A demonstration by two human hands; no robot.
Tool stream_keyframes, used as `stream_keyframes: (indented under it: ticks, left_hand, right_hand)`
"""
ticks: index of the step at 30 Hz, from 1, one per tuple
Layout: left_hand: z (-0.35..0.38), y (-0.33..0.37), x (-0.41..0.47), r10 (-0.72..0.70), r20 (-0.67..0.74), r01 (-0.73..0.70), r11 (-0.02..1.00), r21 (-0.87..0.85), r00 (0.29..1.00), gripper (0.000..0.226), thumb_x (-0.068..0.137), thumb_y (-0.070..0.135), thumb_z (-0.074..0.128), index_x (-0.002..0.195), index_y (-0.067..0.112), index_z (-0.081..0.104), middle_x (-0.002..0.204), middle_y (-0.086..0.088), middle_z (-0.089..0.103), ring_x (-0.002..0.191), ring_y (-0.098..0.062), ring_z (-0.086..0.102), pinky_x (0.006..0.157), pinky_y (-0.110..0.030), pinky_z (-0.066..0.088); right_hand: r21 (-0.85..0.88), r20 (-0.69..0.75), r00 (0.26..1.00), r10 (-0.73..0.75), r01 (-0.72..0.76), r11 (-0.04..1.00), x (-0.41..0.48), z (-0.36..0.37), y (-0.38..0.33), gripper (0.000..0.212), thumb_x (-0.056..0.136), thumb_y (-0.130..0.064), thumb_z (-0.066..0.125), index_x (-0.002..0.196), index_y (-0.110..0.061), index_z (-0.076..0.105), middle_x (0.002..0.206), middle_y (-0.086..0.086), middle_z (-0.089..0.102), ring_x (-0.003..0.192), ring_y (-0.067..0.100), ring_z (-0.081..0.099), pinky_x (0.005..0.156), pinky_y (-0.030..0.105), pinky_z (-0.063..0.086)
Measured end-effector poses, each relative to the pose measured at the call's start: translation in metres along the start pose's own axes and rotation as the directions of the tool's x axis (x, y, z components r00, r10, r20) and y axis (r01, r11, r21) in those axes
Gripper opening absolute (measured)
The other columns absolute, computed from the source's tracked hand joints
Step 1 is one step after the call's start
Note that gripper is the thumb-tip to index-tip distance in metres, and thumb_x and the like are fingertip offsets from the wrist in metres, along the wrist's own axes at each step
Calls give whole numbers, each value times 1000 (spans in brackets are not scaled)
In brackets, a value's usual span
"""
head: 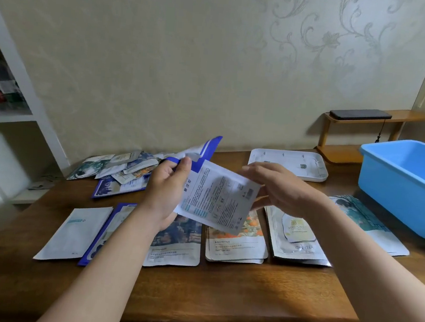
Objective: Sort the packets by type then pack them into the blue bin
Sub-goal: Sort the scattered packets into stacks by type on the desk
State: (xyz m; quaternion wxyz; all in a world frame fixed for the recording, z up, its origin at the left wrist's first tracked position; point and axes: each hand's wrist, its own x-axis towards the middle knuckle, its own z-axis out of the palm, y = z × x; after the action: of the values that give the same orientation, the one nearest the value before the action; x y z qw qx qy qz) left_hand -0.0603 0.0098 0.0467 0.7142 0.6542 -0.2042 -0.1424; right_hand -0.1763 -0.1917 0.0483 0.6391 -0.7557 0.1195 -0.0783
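**Both hands on one packet, left of the bin**

Your left hand (169, 190) grips the left edge of a white packet (218, 197), thumb on top, with the printed back towards you. A blue-trimmed packet (208, 147) sticks up behind it in the same grip. Your right hand (279, 188) pinches the white packet's right edge, fingers over and thumb under. You hold it above the table (219, 291), well left of the bin (397, 194).

A teal packet (371, 223) lies just beside the bin's near side. Leftward from the bin lie a silver pile (297, 239), an orange pile (237, 243), a dark packet (174, 245), a blue packet (106, 228) and a pale packet (75, 230). The loose heap (122, 167) lies far left of the bin, by the wall.
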Motion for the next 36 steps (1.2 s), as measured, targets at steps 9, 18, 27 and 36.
stream_keyframes:
  ticks: [9,18,27,36]
  left_hand:
    - [-10,18,3,22,-34,-26,989,-145,999,31,108,31,50,105,4,64,95,-13,75,86,-29,72,78,-45,55]
    - [-31,34,4,-29,31,38,946,-322,999,24,109,26,47,117,7,60,121,-23,68,109,-37,68,94,-62,52]
    - [-39,26,-1,-85,113,121,928,-354,990,43,108,31,44,131,-3,59,128,-26,67,109,-39,66,84,-48,59]
    - [-55,26,1,-3,41,15,958,-286,999,23,106,18,52,121,3,59,108,-21,73,93,-31,71,78,-43,58]
  right_hand:
    - [218,31,996,-87,78,973,-6,19,8,20,88,10,65,101,-4,71,111,19,75,106,38,71,84,48,61]
    - [-200,-317,765,-561,524,828,-8,36,-10,28,92,6,59,100,-15,75,96,7,76,93,26,72,80,48,61]
    - [-847,366,423,-828,521,-108,-2,89,22,38,82,-26,83,117,-17,72,110,8,68,97,27,61,79,40,49]
    - [-448,-288,745,-602,451,772,-13,95,-5,15,90,-25,58,92,-15,68,88,-3,68,82,7,62,69,27,53]
